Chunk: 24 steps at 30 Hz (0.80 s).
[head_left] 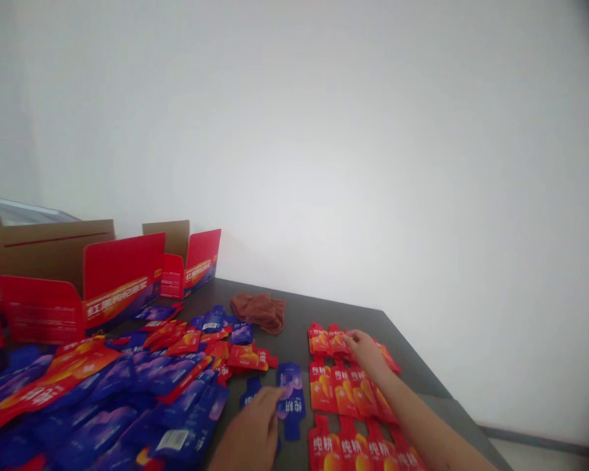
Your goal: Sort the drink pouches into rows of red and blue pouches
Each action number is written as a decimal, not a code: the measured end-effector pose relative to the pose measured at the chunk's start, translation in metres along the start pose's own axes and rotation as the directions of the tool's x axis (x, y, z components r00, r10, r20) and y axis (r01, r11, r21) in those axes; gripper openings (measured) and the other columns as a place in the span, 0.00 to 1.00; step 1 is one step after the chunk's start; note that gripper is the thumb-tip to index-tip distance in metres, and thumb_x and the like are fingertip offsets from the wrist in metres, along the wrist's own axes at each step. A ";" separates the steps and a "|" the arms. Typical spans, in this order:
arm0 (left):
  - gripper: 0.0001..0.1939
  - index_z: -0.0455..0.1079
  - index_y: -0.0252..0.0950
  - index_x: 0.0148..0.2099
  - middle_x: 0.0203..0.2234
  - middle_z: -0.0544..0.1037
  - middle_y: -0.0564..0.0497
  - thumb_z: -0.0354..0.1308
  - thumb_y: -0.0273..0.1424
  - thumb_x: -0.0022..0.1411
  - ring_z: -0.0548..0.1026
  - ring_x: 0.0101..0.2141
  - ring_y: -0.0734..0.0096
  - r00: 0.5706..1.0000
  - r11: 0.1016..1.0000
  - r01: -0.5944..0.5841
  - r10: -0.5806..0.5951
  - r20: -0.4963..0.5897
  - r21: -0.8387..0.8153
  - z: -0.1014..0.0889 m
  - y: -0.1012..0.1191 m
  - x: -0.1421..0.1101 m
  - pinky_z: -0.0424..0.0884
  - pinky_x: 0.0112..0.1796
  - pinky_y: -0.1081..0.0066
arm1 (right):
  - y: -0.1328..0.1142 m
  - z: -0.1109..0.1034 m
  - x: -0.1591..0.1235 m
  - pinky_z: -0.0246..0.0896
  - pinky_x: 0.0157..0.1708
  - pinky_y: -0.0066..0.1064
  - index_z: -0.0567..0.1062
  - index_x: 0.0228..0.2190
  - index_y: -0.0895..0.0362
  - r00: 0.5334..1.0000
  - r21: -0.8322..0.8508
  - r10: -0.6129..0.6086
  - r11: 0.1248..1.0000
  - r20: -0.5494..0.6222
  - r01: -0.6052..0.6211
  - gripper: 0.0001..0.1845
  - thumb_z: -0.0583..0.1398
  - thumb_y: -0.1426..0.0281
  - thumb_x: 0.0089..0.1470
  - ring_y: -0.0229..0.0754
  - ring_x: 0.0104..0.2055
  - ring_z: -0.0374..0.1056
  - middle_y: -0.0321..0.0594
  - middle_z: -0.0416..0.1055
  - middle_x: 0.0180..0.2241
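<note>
My left hand (249, 437) reaches in from the bottom, its fingertips against a blue spouted pouch (290, 399) lying on the dark table (294, 347). Whether those fingers grip it, I cannot tell. My right hand (366, 353) rests on the top row of red spouted pouches (324, 340), with its fingers over the pouch nearest the middle. Further red pouches (336, 389) lie below it in tidy, overlapping rows. To the left spreads a loose heap of blue and red pouches (103, 399), and its lower part runs out of view.
Open red and cardboard display boxes (122, 275) stand at the table's far left, with a smaller one (196, 261) behind them. A brown cloth (258, 312) lies at the far edge. The table's right edge (422, 376) runs near my right arm, and a white wall rises behind.
</note>
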<state>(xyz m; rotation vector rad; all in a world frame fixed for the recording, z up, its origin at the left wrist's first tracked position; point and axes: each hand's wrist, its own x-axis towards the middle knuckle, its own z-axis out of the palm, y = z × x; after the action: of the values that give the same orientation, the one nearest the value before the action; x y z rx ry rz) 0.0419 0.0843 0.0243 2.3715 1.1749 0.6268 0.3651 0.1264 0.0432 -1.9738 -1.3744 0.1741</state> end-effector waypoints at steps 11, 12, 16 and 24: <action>0.18 0.67 0.36 0.52 0.51 0.72 0.45 0.58 0.37 0.62 0.71 0.50 0.58 0.960 0.849 -0.085 -0.071 0.272 0.522 -0.036 -0.088 0.105 0.68 0.50 0.50 | -0.042 -0.040 -0.070 0.59 0.42 0.36 0.74 0.28 0.54 0.993 0.214 -0.118 0.970 0.021 0.111 0.17 0.54 0.56 0.52 0.46 0.39 0.69 0.40 0.75 0.33; 0.16 0.68 0.35 0.51 0.49 0.73 0.46 0.58 0.37 0.63 0.73 0.48 0.60 0.957 0.837 -0.094 -0.072 0.280 0.538 -0.035 -0.089 0.104 0.69 0.48 0.52 | -0.043 -0.043 -0.074 0.59 0.42 0.36 0.74 0.28 0.55 0.993 0.229 -0.115 0.968 0.026 0.106 0.17 0.54 0.55 0.52 0.46 0.39 0.68 0.40 0.75 0.33; 0.13 0.70 0.33 0.46 0.42 0.76 0.48 0.56 0.37 0.64 0.76 0.41 0.65 0.970 0.812 -0.074 -0.078 0.232 0.579 -0.041 -0.084 0.101 0.73 0.43 0.57 | -0.051 -0.053 -0.087 0.57 0.41 0.35 0.74 0.28 0.54 0.994 0.291 -0.089 0.954 0.056 0.069 0.16 0.55 0.55 0.51 0.46 0.38 0.67 0.39 0.74 0.32; 0.13 0.70 0.33 0.49 0.40 0.79 0.47 0.47 0.32 0.69 0.77 0.41 0.66 0.991 0.899 -0.107 0.130 -0.025 0.425 -0.091 -0.031 0.077 0.72 0.45 0.60 | -0.102 -0.037 -0.134 0.60 0.34 0.34 0.75 0.30 0.54 0.949 0.503 -0.042 0.855 0.312 -0.128 0.18 0.57 0.52 0.52 0.41 0.31 0.68 0.37 0.74 0.29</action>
<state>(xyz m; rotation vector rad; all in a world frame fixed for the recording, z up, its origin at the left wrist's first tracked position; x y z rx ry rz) 0.0129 0.1796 0.0972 2.8233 1.3056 0.5151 0.2477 0.0116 0.0960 -1.5556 -1.2971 0.8273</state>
